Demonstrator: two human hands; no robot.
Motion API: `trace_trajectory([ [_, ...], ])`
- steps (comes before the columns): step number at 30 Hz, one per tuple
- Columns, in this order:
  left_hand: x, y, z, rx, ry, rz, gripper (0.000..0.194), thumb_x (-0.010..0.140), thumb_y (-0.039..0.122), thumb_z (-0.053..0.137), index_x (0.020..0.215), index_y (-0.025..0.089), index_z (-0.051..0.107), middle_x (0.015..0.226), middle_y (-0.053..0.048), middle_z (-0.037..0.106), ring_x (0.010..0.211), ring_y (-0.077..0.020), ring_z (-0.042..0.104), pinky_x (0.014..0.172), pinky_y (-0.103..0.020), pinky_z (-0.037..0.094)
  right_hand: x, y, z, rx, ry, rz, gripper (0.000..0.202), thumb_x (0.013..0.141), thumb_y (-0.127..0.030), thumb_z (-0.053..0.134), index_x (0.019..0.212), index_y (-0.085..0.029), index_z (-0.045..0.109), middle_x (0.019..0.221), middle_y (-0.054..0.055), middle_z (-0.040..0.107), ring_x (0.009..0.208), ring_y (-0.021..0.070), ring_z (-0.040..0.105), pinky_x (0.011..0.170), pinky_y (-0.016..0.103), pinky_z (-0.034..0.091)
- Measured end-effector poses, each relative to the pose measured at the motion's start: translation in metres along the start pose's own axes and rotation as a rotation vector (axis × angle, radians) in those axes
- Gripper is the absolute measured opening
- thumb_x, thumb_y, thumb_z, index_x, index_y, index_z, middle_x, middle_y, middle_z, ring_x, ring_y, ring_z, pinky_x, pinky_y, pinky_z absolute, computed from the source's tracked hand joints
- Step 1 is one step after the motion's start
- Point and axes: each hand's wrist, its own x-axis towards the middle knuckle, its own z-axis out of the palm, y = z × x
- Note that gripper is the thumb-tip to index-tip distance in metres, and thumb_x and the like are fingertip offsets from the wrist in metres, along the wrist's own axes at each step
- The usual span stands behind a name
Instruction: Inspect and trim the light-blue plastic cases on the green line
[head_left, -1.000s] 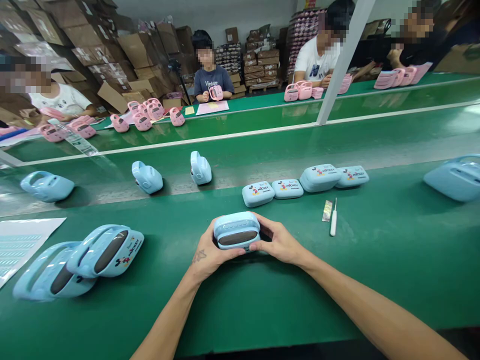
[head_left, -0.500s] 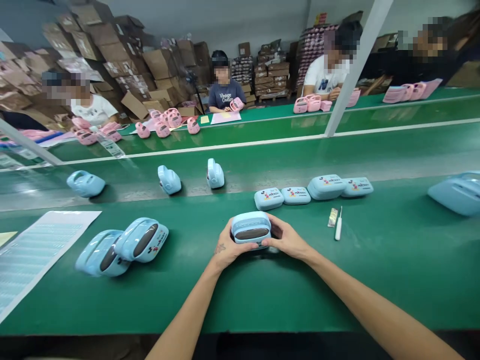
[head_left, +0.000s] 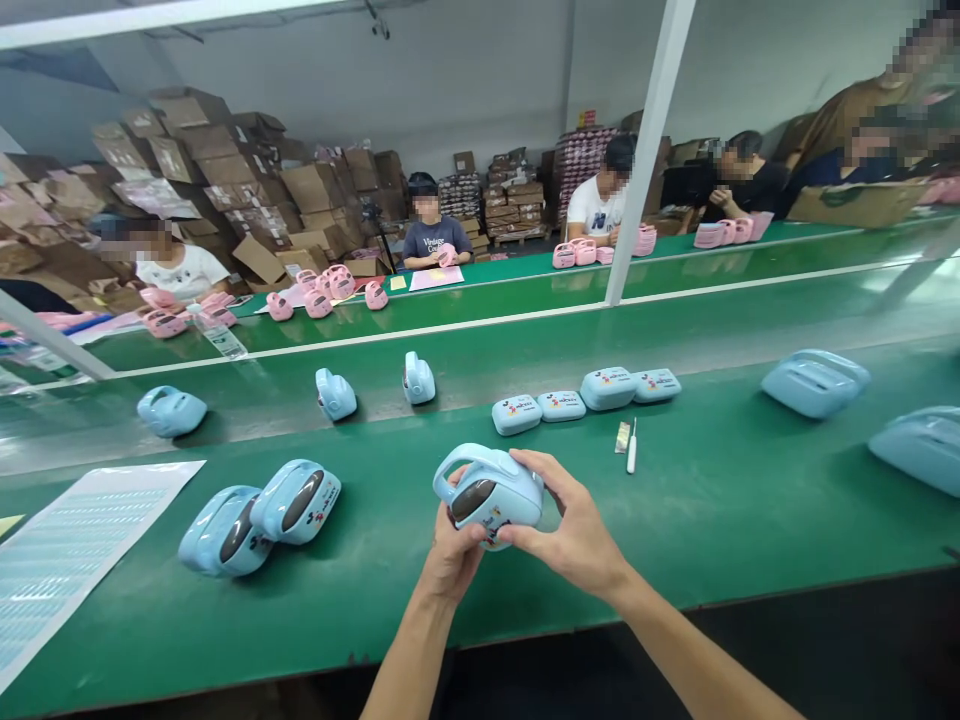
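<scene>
Between my hands is a light blue plastic case (head_left: 517, 490) with a carry handle, a dark oval window and a cartoon print. It is tilted, handle up and to the left. My left hand (head_left: 454, 550) grips its lower left side, the thumb on the front near the print. My right hand (head_left: 574, 525) wraps round its right side, fingers over the top and thumb on the front. Beyond it lie several blue printed covers (head_left: 517, 413) in a row. A white-handled pointed tool (head_left: 631, 452) lies to the right beside a small foil-like strip (head_left: 622, 437).
Two matching blue cases (head_left: 296, 503) lean together at left, near a printed sheet (head_left: 90, 540). More blue cases (head_left: 171, 411) stand along the grey strip and at right. Across the green table (head_left: 712, 500), several people work with pink cases (head_left: 319, 303); a white post (head_left: 649, 150) rises between.
Both hands have lifted the blue case nearer and turned it, so its handle and printed front now show. My view has swung to the right, showing more cases there.
</scene>
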Motion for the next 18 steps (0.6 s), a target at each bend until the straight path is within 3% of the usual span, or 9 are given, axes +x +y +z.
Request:
trace_trajectory([
  [6, -0.001, 0.017, 0.026, 0.099, -0.01, 0.032, 0.088, 0.043, 0.043, 0.099, 0.12, 0.022, 0.063, 0.108, -0.008, 0.075, 0.105, -0.0326, 0.071, 0.091, -0.04, 0.057, -0.002, 0.001, -0.016, 0.03, 0.006, 0.02, 0.079, 0.069, -0.035, 0.087, 0.14, -0.028, 0.055, 0.141, 0.008, 0.06, 0.131, 0.0317, 0.055, 0.115, 0.048, 0.041],
  [9, -0.004, 0.026, 0.045, 0.242, 0.04, 0.106, 0.094, 0.046, 0.033, 0.098, 0.129, 0.023, 0.056, 0.12, -0.009, 0.072, 0.116, -0.033, 0.067, 0.097, -0.04, 0.056, -0.005, 0.014, -0.021, 0.308, 0.015, 0.099, 0.074, 0.073, -0.044, 0.084, 0.139, -0.028, 0.055, 0.136, 0.009, 0.065, 0.126, 0.032, 0.06, 0.109, 0.048, 0.047],
  [13, -0.019, 0.033, 0.068, 0.384, 0.038, 0.193, 0.102, 0.052, 0.034, 0.096, 0.141, 0.028, 0.048, 0.144, -0.011, 0.059, 0.13, -0.0342, 0.059, 0.1, -0.038, 0.055, -0.014, 0.034, -0.013, 0.654, 0.126, 0.242, 0.059, 0.08, -0.06, 0.071, 0.129, -0.029, 0.061, 0.128, 0.01, 0.071, 0.115, 0.0343, 0.068, 0.096, 0.05, 0.056],
  [18, -0.021, 0.034, 0.077, 0.588, 0.158, 0.203, 0.079, 0.067, 0.038, 0.088, 0.138, 0.027, 0.055, 0.133, -0.008, 0.066, 0.122, -0.0302, 0.064, 0.102, -0.038, 0.054, -0.016, 0.047, 0.004, 0.702, 0.077, 0.285, 0.059, 0.084, -0.066, 0.061, 0.13, -0.029, 0.063, 0.13, 0.01, 0.07, 0.118, 0.0357, 0.067, 0.099, 0.054, 0.054],
])
